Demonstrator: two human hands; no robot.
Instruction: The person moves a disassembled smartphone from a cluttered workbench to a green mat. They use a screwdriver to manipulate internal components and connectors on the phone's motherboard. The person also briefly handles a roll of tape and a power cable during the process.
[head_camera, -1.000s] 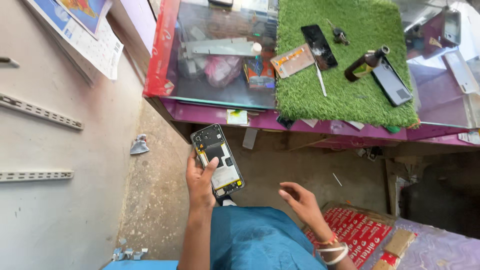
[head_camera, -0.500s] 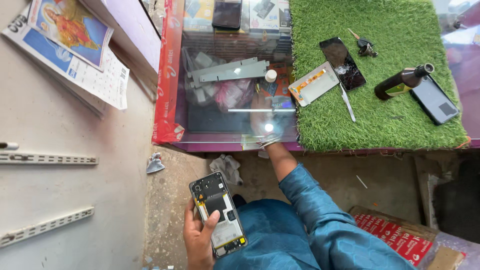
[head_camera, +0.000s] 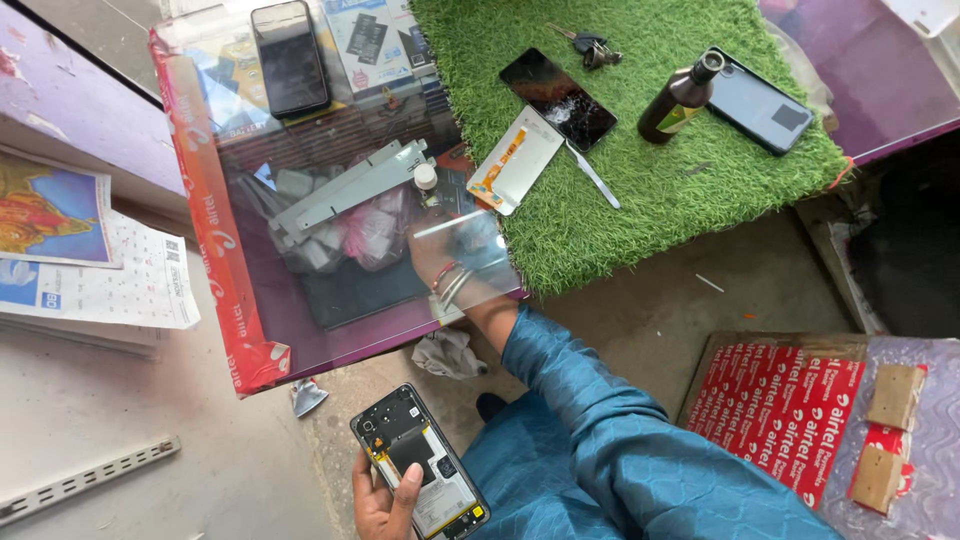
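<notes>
On the green artificial-grass mat (head_camera: 690, 190) lie a cracked black phone (head_camera: 558, 98), left, and a dark glass bottle (head_camera: 680, 98), right; left of the mat stands a glass-topped desk (head_camera: 330, 300).

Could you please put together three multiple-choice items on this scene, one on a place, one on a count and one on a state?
1. Where does the dark bottle lie?
A. on the green turf mat
B. on the floor
C. inside the glass counter

2. How many phones lie on the turf mat?
A. none
B. two
C. five

3. What state is the phone in the left hand in?
A. sealed in a box
B. back cover off, insides showing
C. wrapped in cloth

Answers: 1 A, the bottle lies on the turf by a phone. 2 B, one dark-screened, one blue-grey. 3 B, its battery and boards are bare.
</notes>
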